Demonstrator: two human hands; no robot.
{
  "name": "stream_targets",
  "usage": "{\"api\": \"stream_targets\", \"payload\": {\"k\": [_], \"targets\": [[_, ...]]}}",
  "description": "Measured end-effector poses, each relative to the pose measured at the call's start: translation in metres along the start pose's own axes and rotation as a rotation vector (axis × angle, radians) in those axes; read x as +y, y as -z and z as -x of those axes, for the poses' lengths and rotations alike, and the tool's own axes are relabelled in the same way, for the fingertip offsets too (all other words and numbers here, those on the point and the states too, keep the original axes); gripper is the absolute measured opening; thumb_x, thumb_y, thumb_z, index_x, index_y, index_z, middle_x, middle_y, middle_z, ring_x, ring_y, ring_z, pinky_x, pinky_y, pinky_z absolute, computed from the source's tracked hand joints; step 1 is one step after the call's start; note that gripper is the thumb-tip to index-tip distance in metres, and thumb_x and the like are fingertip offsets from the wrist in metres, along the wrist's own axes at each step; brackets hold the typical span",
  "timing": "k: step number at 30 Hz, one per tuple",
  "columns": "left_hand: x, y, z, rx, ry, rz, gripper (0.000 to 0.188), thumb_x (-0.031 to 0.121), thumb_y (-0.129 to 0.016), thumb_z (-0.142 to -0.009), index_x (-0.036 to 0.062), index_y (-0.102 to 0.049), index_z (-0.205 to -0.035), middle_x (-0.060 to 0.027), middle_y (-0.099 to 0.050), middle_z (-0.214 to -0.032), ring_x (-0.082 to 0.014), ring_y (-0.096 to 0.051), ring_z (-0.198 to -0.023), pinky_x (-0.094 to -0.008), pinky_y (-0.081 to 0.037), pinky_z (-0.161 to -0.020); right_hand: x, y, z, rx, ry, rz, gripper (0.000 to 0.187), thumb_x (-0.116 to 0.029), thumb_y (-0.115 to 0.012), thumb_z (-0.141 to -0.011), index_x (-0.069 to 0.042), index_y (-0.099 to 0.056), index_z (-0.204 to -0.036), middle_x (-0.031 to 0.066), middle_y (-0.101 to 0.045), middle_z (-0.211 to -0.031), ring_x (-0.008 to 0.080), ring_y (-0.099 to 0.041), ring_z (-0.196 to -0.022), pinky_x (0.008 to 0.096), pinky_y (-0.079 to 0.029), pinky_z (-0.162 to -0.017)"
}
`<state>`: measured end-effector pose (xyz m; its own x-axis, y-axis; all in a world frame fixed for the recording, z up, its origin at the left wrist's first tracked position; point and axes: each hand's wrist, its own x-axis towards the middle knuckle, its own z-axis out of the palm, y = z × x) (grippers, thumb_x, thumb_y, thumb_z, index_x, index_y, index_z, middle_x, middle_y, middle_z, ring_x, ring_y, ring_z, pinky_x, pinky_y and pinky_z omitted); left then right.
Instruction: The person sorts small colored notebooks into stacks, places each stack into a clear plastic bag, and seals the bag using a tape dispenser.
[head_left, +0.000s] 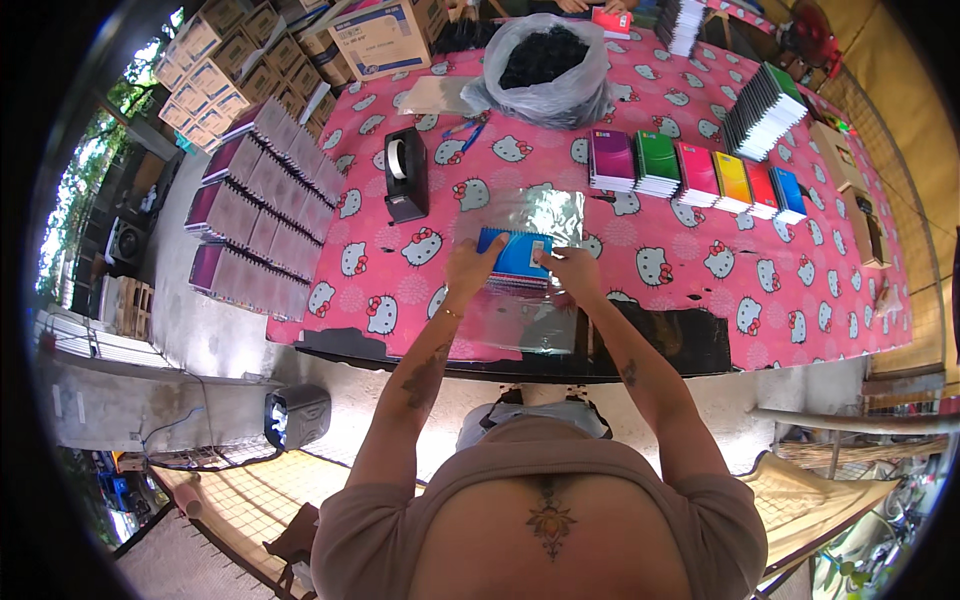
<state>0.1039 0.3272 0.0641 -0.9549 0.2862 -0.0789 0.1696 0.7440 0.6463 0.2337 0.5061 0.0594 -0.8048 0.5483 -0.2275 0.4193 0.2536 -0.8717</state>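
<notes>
A stack of small spiral notebooks (518, 256) with a blue cover on top lies on a clear plastic sheet (530, 328) in front of me. My left hand (474, 268) grips the left side of the stack, thumb on the cover. On the right side my right hand (571, 272) holds it, its thumb by a small white label on the cover. The plastic sheet spreads out flat beyond and nearer than the notebooks. Farther left stands a black tape dispenser (407, 190) with a roll of tape.
Colored notebook stacks (655, 160) line the right; a taller stack (762, 112) rises behind. A plastic bag of black material (545, 75) stands at the back, near another person's hands (590, 6). Purple notebooks (262, 205) pile up left, cartons (380, 40) beyond. Pens (472, 135) lie past the dispenser.
</notes>
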Motion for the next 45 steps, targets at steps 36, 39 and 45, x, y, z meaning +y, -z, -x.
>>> {"api": "stream_targets", "payload": {"k": [36,39,45], "targets": [[-0.058,0.08,0.017,-0.128,-0.754,0.137,0.01,0.012,-0.064,-0.09,0.0027,-0.063,-0.094,-0.0151,-0.064,-0.075,-0.0336,-0.064,-0.07,-0.0415,-0.048,-0.063,-0.025,0.008,0.071,0.153,0.439,0.372,0.012,-0.015,-0.06,-0.093,-0.008,-0.065,-0.1,0.0144,-0.065,-0.095,0.0366,-0.064,-0.088,0.0453,-0.05,-0.074],[-0.054,0.066,-0.019,-0.061,-0.626,0.309,0.011,0.011,-0.067,-0.09,0.002,-0.062,-0.094,-0.0124,-0.062,-0.07,-0.026,-0.064,-0.063,-0.0378,-0.048,-0.059,-0.05,-0.017,0.079,0.233,0.66,0.664,0.024,-0.022,-0.066,-0.087,-0.01,-0.066,-0.107,0.0086,-0.063,-0.107,0.0333,-0.06,-0.102,0.0492,-0.048,-0.08],[-0.043,0.062,-0.055,-0.503,-0.275,0.473,0.013,0.012,-0.067,-0.09,0.0017,-0.062,-0.095,-0.005,-0.062,-0.067,-0.0113,-0.06,-0.06,-0.0327,-0.047,-0.056,-0.048,-0.08,0.082,0.228,0.708,0.749,0.059,-0.037,-0.068,-0.085,-0.013,-0.054,-0.137,0.013,-0.052,-0.139,0.0317,-0.049,-0.127,0.0524,-0.037,-0.104]]}}
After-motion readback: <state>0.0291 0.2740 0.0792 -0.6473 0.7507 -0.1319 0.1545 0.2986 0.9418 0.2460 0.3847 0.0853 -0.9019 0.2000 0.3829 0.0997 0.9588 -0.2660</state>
